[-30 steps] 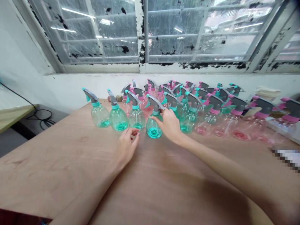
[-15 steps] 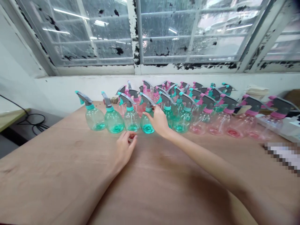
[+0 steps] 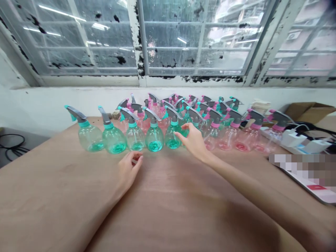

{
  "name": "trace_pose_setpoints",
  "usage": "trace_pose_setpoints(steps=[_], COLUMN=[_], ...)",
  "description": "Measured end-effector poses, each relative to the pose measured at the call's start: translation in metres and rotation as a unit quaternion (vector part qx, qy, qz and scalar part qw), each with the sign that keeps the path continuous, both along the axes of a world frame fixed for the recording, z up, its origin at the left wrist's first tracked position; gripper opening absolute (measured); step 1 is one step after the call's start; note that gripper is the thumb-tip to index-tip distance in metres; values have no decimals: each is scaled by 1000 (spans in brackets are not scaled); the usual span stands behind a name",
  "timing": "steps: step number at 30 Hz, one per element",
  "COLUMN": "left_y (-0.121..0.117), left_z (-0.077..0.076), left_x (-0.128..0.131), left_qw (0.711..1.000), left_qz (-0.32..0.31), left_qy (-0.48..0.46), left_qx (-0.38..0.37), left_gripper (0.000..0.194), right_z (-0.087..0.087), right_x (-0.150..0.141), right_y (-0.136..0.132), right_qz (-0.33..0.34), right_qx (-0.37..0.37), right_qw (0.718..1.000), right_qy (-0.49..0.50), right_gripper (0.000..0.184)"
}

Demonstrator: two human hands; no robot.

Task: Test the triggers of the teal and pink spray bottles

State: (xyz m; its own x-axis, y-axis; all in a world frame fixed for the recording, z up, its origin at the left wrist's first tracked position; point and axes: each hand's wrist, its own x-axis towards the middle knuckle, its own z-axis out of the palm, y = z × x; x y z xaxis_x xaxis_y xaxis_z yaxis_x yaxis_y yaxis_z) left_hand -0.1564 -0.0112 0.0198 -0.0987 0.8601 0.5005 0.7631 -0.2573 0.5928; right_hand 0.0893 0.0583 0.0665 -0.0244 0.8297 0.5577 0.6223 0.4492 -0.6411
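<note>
Spray bottles with grey-topped triggers stand in a front row across the wooden table (image 3: pixel 157 210). My right hand (image 3: pixel 193 141) is raised before the row, thumb and fingers apart. Its thumb tip overlaps the right side of a green spray bottle (image 3: pixel 173 137); whether it touches cannot be told. Another green bottle with a teal trigger (image 3: pixel 187 109) is mostly hidden behind this hand. My left hand (image 3: pixel 128 168) rests low near the table, fingers loosely curled with a gap to the thumb, holding nothing. Just beyond it are a pale green bottle (image 3: pixel 135 137) and a green bottle (image 3: pixel 154 138).
Pink spray bottles (image 3: pixel 245 140) continue the row to the right, and more crowd behind. A power strip with white plugs (image 3: pixel 292 138), a cardboard box (image 3: pixel 309 112) and a partly pixelated flat object (image 3: pixel 307 178) lie at right. A window (image 3: pixel 194 42) rises behind.
My right hand has left the trigger top of a green bottle and moved to the right along the row, its fingers now apart. The view has turned right; my left hand stays near the table.
</note>
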Motion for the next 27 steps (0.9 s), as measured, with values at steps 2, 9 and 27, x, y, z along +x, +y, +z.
trace_pose_setpoints(steps=[2,9,27], left_y=[1,-1,-26], left_z=[0,-1,-10], left_x=[0,-1,83], left_qw=[1000,1000,984], left_qz=[4,19,-154], left_qy=[-4,-7,66], left_qx=[0,-1,-61], left_gripper=[22,22,51], right_z=[3,3,24], right_x=[0,-21,70], right_y=[7,26,-84], right_qz=[-16,-44,-39], right_qx=[-9,-45,-45], right_qw=[1000,993,941], right_qy=[-22,-103,-333], right_gripper=[51,64,63])
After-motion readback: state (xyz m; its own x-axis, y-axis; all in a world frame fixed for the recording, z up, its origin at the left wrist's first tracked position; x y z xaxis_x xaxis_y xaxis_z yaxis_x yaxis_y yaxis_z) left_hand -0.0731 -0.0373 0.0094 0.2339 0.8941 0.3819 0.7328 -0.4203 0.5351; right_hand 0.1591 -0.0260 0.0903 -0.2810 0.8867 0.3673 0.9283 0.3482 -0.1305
